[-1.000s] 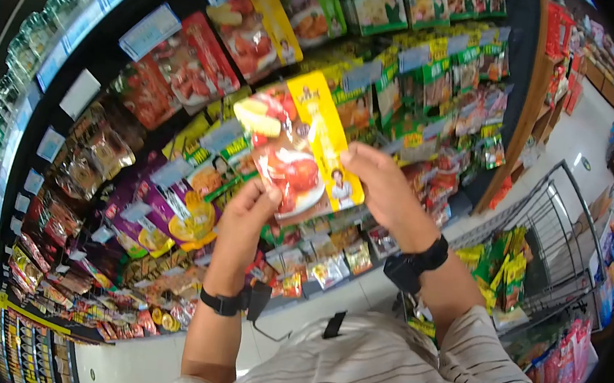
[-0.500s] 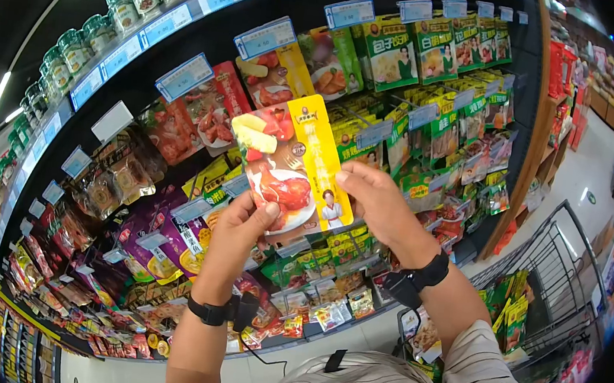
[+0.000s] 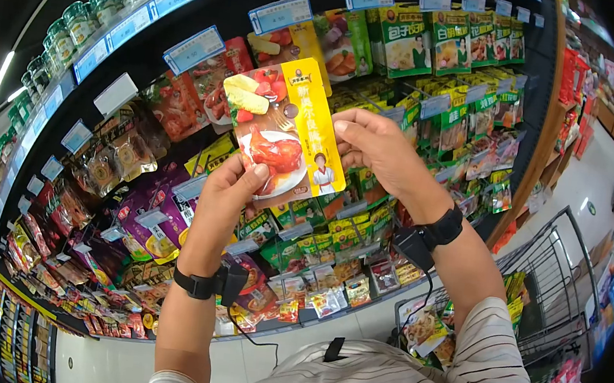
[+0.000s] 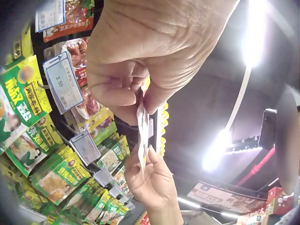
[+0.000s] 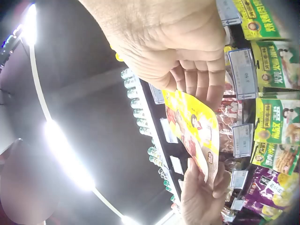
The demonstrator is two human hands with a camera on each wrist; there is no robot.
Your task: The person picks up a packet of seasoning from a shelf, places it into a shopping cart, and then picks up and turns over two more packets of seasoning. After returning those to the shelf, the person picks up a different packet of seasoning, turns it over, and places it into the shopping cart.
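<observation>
A flat seasoning packet [image 3: 283, 133], yellow and brown with a picture of roast meat on a plate, is held up before the shelf, its printed front toward the head camera. My left hand [image 3: 226, 192] pinches its lower left corner, thumb on the front; in the left wrist view the left hand [image 4: 145, 56] grips the packet, seen edge-on. Beside the packet's right edge is my right hand [image 3: 379, 150], its thumb tip close to that edge. The right wrist view shows the right hand [image 5: 187, 51] with fingers loosely extended past the packet's edge, not closed round it.
Hanging green packets [image 3: 403, 44] and purple packets [image 3: 150, 227] fill the rack, with price tags [image 3: 281, 14] sticking out above. Glass jars [image 3: 78, 22] line the upper shelf. A wire shopping cart [image 3: 560, 270] holding packets stands at the right.
The packet moves up and slightly left with the left hand. The right hand, earlier pinching the packet's right edge, has loosened and sits beside it. The head view has shifted slightly.
</observation>
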